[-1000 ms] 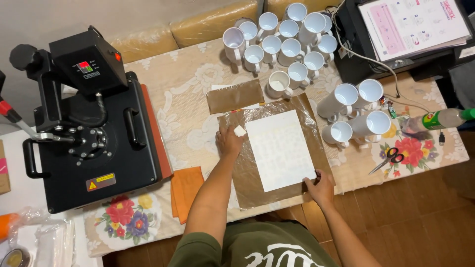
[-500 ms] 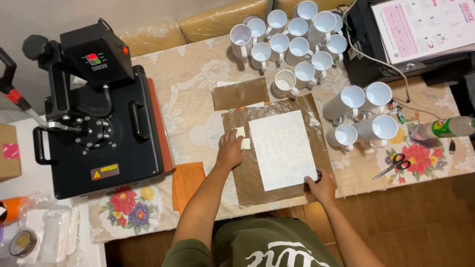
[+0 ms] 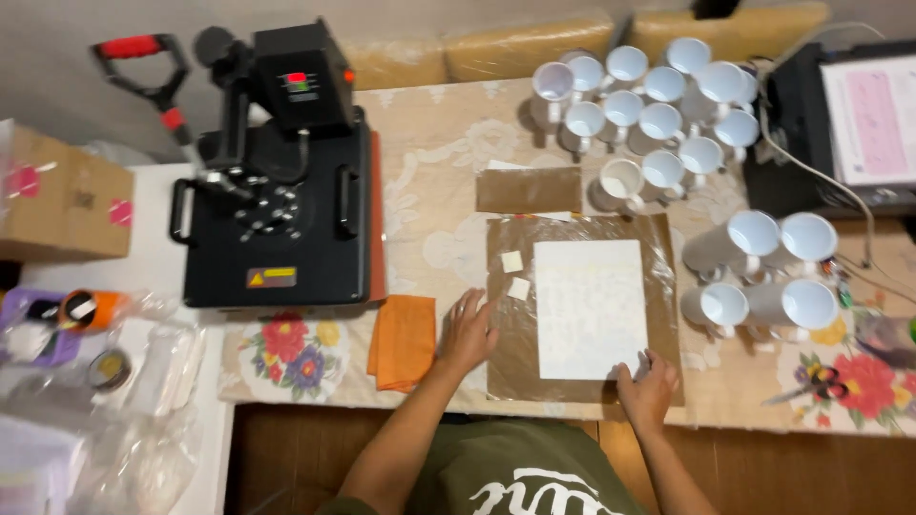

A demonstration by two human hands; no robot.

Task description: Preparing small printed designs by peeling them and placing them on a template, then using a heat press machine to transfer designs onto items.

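My left hand [image 3: 468, 331] lies open and flat on the brown sheet [image 3: 582, 307] at lower centre; my right hand [image 3: 647, 389], fingers curled, pinches the white paper's [image 3: 590, 307] lower right corner. I judge a careless tug could skew the paper or scatter the two small white squares [image 3: 515, 275] beside it.

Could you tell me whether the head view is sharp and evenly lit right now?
Head view: slightly soft with motion blur; the white sheet glares pale, its print washed out; mugs cast short shadows; the black press loses detail in its dark body.
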